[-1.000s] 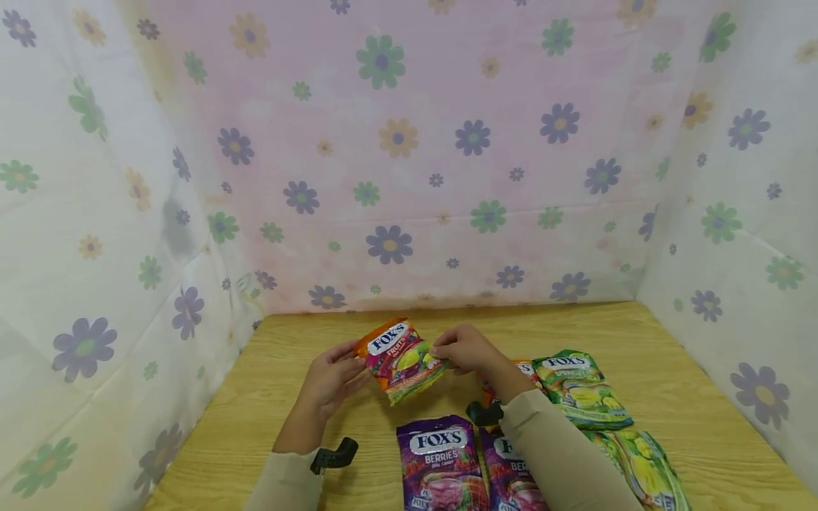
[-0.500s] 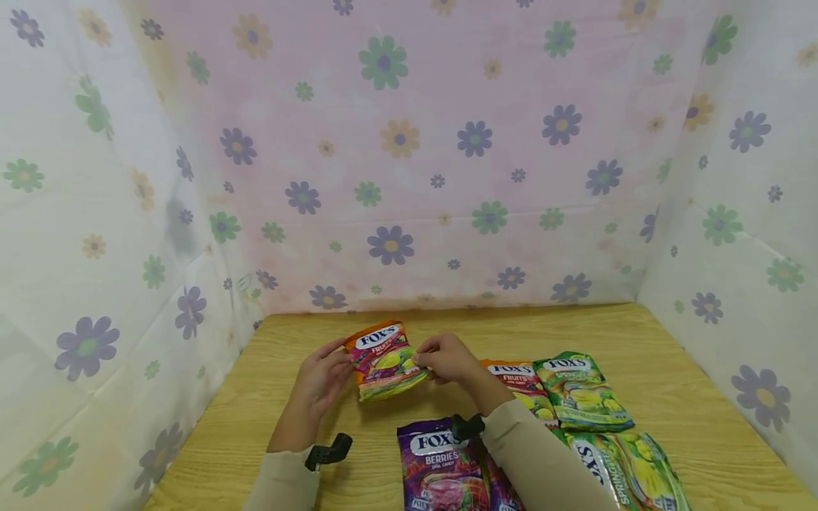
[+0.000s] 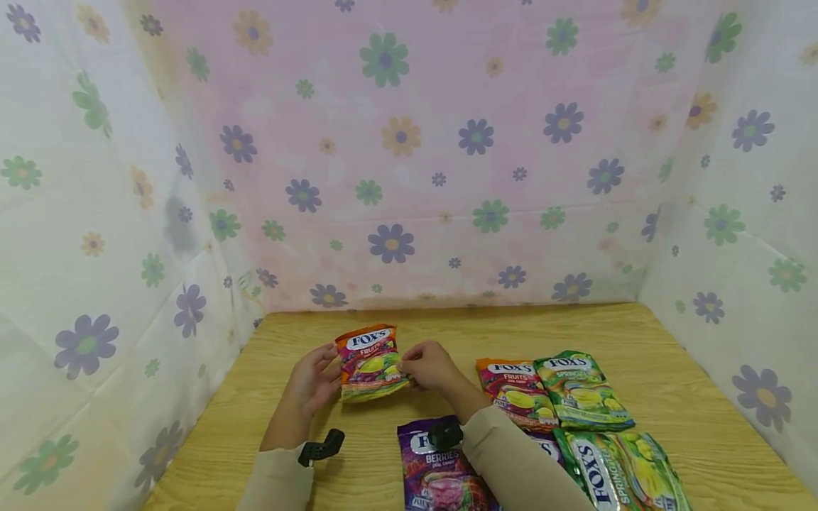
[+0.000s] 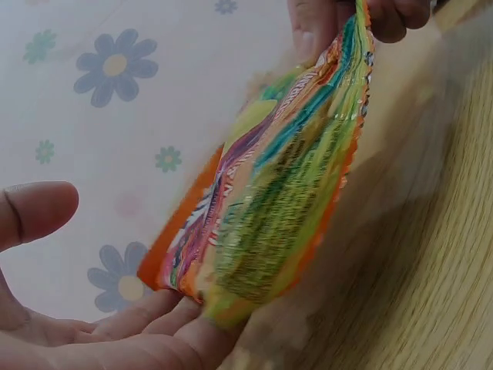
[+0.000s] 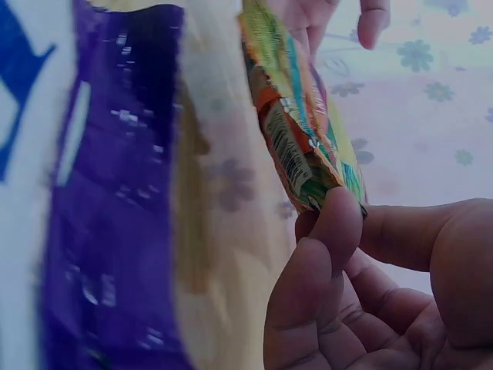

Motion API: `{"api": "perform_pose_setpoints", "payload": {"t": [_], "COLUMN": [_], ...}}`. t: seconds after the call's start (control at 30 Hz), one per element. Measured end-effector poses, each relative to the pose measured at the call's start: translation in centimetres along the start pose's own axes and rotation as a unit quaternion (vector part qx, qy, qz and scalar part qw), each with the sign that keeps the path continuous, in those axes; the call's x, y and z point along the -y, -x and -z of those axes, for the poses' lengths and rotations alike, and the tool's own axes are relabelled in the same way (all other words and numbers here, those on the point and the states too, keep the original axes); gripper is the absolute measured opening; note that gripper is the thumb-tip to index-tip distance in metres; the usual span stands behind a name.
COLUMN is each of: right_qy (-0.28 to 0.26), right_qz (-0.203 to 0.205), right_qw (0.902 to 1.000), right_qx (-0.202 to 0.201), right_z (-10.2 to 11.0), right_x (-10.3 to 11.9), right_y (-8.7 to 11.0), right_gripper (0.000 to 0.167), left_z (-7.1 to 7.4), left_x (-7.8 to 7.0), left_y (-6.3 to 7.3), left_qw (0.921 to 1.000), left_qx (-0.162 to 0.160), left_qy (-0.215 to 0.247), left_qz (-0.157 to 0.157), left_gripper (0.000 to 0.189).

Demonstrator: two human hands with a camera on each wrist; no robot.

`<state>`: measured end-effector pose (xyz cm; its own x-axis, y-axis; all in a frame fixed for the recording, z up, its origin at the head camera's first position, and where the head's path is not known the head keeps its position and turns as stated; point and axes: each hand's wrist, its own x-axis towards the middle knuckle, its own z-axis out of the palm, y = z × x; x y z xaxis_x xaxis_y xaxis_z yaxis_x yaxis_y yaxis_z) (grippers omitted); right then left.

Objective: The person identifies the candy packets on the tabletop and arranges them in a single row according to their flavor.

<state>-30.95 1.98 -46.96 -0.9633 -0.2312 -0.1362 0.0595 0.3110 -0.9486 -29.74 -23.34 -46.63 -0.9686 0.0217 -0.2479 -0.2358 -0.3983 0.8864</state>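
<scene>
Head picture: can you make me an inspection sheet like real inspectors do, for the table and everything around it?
Surface: table with wood-grain pattern.
Job's things: Fruits bag, orange-topped, tilted, between both hands.
Clutter: another Fruits bag, green bags and purple bags lie on the table; the right sleeve partly covers some.
Hands: left hand touches the tilted bag with its fingers, thumb apart; right hand pinches its edge.
Cables: nothing seen.
Surroundings: flowered cloth behind and on both sides.
</scene>
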Motion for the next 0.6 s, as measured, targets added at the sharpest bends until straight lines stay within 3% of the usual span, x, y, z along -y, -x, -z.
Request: {"api": "perform_pose_setpoints", "payload": {"t": [0.27, 0.43, 0.6], "right_qy": [0.028, 0.020, 0.008], "right_qz": [0.000, 0.007, 0.019], "right_qw": [0.9996, 0.9997, 0.9993], "right_qx": [-0.007, 0.008, 0.032], "right_z": [-1.2, -2.1, -3.3], "right_x": [-0.3, 0.0, 0.2], "right_y": [-0.2, -0.3, -0.5], "right_gripper": [0.015, 0.016, 0.025], "left_z": [0.5, 1.0, 1.9], "left_x": [0.5, 0.2, -0.3], "left_y": [-0.2, -0.2, -0.1], "left_qw": [0.9999, 0.9997, 0.9974], "left_qx": [0.008, -0.009, -0.034], "left_qy": [-0.008, -0.012, -0.057], "left_qz": [-0.010, -0.021, -0.027], "left_gripper": [0.072, 0.071, 0.063]}}
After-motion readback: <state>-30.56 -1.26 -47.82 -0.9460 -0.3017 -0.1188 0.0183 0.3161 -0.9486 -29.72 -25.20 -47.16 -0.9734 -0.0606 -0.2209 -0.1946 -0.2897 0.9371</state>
